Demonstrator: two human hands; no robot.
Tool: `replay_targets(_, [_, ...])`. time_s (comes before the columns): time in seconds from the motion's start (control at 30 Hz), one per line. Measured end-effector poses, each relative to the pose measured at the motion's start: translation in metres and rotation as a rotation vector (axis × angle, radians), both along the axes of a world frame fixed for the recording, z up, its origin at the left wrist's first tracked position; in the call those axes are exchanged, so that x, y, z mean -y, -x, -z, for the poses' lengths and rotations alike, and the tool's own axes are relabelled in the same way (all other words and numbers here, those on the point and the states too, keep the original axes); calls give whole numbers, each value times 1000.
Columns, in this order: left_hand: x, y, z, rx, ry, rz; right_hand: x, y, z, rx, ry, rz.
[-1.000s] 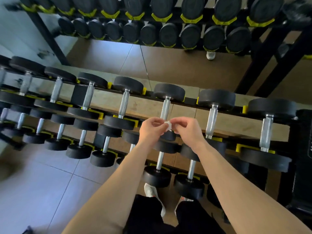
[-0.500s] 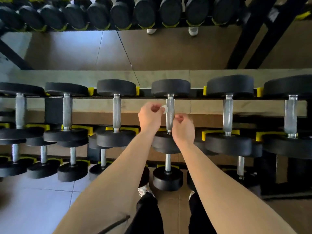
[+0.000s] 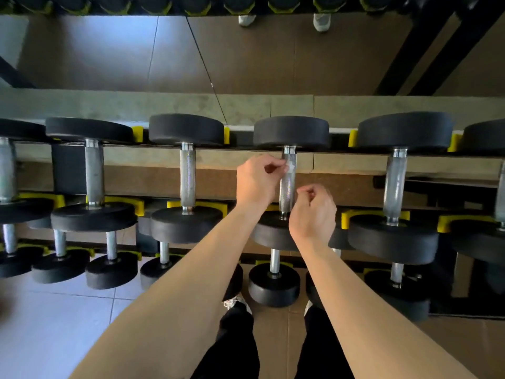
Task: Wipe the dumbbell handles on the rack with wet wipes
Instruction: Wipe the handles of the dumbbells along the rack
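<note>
Both hands have shifted on the same dumbbell handle [image 3: 287,196] since half a second ago: the left hand [image 3: 257,181] has climbed to the handle's top end, and the right hand [image 3: 314,212] has come off the steel to its right.

The left thumb and forefinger are pinched tight against the knurled handle just under the upper black head [image 3: 291,131]. Only a pale scrap of the wet wipe [image 3: 287,167] shows at their tips. The right hand's fingers are curled, thumb tip to forefinger, and nothing shows between them. It sits just beside the handle, below the grip.

This dumbbell lies on the rack's [image 3: 68,170] top tier in yellow cradles [image 3: 375,214]. To the left of the grip lies a neighbouring chrome handle [image 3: 188,179], to the right another [image 3: 395,184], both well apart from the hands. Smaller dumbbells [image 3: 274,284] fill the lower tier beneath the forearms. Beyond the grip runs a grey ledge [image 3: 164,105] and a mirror [image 3: 109,56] reflecting two pale shoes [image 3: 247,19]. Black trousers [image 3: 237,348] show at the bottom.
</note>
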State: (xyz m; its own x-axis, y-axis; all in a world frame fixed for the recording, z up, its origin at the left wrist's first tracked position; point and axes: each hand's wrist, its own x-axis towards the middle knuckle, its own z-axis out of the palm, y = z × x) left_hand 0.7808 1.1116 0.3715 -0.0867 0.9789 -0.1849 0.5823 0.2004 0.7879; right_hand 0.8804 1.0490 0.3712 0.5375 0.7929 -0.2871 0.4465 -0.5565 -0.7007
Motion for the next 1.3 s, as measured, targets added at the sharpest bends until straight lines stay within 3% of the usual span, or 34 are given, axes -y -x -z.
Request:
replay_targets(0.17, [8, 5, -6, -83, 65, 113, 1, -6, -1, -118, 20, -26])
replay_targets(0.43, [1, -12, -7, -14, 6, -115, 12, -21, 13, -111, 34, -131])
replay_targets(0.67, [28, 11, -9, -155, 102, 211, 13, -22, 9, -151, -14, -163])
replay_targets(0.87, [1, -12, -12, -42, 8, -70, 12, -22, 12, -167, -14, -116])
replay_targets(1.13, [28, 2, -7, -134, 72, 136, 11, -20, 14, -167, -14, -122])
replay_targets(1.3, [12, -7, -6, -86, -6, -5, 11, -20, 16, -172, -24, -113])
